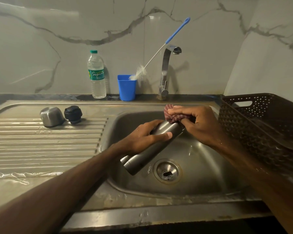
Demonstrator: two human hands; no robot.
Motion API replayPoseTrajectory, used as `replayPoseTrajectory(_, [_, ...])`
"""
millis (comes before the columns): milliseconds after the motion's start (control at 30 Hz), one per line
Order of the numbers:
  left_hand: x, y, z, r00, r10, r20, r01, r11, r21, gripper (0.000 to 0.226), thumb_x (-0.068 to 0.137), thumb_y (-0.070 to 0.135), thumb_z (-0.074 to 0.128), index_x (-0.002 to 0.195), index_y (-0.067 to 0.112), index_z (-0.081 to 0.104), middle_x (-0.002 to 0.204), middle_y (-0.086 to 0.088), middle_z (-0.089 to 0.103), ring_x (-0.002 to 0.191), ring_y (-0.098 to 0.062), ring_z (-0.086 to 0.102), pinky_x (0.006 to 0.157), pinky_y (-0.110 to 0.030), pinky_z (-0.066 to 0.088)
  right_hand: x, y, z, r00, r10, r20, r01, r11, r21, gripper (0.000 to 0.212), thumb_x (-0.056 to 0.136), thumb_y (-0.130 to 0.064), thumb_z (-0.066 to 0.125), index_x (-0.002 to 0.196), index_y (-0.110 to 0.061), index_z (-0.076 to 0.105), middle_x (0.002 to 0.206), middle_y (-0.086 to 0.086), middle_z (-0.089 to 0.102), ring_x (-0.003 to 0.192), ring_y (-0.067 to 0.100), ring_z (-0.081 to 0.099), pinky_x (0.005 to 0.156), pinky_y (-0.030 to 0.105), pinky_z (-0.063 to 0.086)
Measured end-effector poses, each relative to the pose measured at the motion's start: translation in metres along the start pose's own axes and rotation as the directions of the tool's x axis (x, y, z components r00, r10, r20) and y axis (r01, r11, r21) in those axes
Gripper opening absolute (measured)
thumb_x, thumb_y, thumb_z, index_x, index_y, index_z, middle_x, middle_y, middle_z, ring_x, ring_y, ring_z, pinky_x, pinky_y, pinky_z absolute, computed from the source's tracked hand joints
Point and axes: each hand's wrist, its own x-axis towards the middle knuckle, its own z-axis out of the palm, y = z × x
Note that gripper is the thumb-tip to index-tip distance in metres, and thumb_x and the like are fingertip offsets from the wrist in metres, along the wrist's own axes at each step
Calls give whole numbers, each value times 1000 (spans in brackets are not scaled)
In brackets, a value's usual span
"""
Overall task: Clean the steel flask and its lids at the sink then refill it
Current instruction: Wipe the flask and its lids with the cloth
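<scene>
Steel flask (142, 156) lies tilted over the sink (201, 183). The left hand (145, 137) is wrapped round its middle. The right hand (198, 122) pinches a reddish cloth (172, 118) against its far end. The near end hangs low, just above the drain (167, 171). I cannot tell which end is the mouth.

Both hands look wet, and so does the steel. My guess is that a hard rub from the cloth could twist the flask out of the left hand's grip and drop it into the basin.

Left of the left hand, on the ribbed drainer (41, 141), sit the steel lid (52, 116) and black lid (73, 114), close together. A knock could roll them along the grooves.

Beyond the hands, on the bench ledge:
- A blue cup (126, 87) holds a brush (140, 72), bristles down, its handle leaning toward the tap (166, 70).
- A capped bottle (96, 75) is nearly full of clear water.

No stream shows at the tap, and no pooled water in the sink. Right of the right hand stands a dark basket (254, 125). What is inside it is hidden.
</scene>
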Motion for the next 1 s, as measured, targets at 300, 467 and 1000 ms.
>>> replayPoseTrajectory(300, [4,3,-2,985,-170,9,163,924,-347,50,94,53,64,122,11,65,102,-14,75,81,-19,71,72,-35,58,-2,-1,-2,996,-83,15,85,987,-133,42,82,3,70,119,-17,76,116,0,75,111,10,71,101,14,50])
replayPoseTrajectory(467, [2,5,-6,996,-79,46,88,967,-241,46,97,49,63,135,23,59,108,-2,73,89,-14,71,74,-29,57,0,-1,-2,996,-81,-45,76,991,-113,44,85,3,65,119,-21,77,117,-5,76,112,6,69,104,16,48])
replayPoseTrajectory(1000, [-6,9,2,995,97,-20,-96,995,26,61,97,57,63,151,40,41,133,16,62,116,-1,61,101,-35,54,-2,17,5,670,726,156,-636,453,624,27,99,-15,50,103,-11,77,95,10,75,94,25,68,84,42,57])
